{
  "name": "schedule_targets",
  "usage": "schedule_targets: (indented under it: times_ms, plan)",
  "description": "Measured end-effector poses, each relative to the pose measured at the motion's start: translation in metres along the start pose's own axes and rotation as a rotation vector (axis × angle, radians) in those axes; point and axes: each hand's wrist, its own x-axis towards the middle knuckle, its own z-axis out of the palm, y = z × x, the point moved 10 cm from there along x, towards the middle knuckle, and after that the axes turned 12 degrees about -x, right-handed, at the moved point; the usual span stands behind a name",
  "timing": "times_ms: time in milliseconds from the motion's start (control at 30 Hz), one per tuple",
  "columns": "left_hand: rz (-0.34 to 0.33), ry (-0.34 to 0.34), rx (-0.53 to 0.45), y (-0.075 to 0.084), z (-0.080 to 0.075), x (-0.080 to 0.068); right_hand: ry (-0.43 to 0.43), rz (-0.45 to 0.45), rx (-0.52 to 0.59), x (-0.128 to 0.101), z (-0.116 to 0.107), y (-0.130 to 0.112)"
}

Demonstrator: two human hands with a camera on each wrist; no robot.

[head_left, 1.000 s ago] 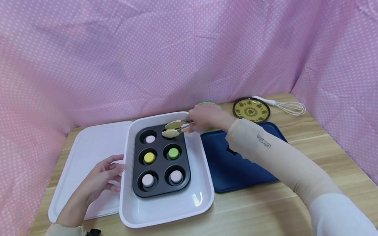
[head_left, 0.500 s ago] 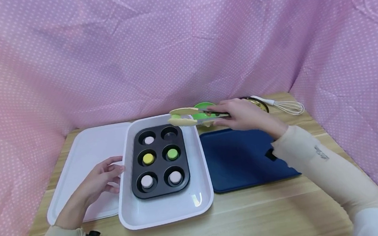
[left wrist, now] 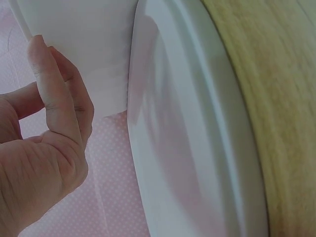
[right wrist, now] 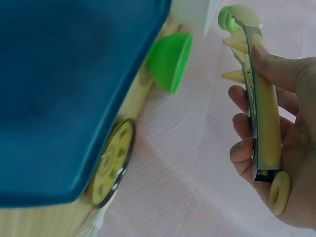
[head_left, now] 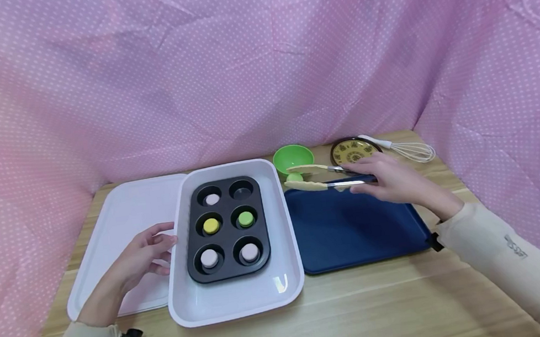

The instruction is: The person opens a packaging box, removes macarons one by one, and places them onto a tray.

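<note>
My right hand (head_left: 383,178) grips a pair of tongs (head_left: 334,184) with pale yellow tips. Pinched between the tips is a light green round piece (head_left: 294,177), layered like a macaron in the right wrist view. It hangs over the far left corner of the blue tray (head_left: 356,225), in front of the green bowl (head_left: 294,157). At the left, my left hand (head_left: 135,261) has loosely bent fingers, with fingertips right at the rim of the white tub (head_left: 238,305). Inside the tub sits a dark muffin tin (head_left: 230,239); its far right cup is empty, the others hold round pieces.
A white tray (head_left: 125,218) lies under my left hand, partly beneath the tub's left side. Behind the blue tray are a patterned yellow plate (head_left: 353,149) and a white-handled whisk (head_left: 408,151). Pink dotted cloth (head_left: 259,69) hangs close behind and at both sides.
My right hand has lifted the green piece with the tongs from the tin's far right cup and carried it right, out past the tub's rim. The left hand has stayed put.
</note>
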Motion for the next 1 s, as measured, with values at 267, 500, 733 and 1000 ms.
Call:
schedule_targets:
  times_ms: [267, 500, 733, 1000]
  plan:
    - [0.006, -0.006, -0.017, 0.001, -0.001, -0.002, -0.048, 0.035, -0.019, -0.027, 0.027, 0.014]
    - [0.006, -0.005, -0.008, 0.001, 0.000, -0.001, -0.094, 0.073, 0.001, -0.037, 0.051, 0.023]
    - [0.009, -0.002, -0.029, -0.003, -0.002, -0.002, -0.089, 0.070, 0.018, -0.036, 0.054, 0.024]
    - [0.013, -0.006, -0.033, -0.003, -0.001, 0.001, -0.079, 0.057, 0.027, -0.035, 0.054, 0.021]
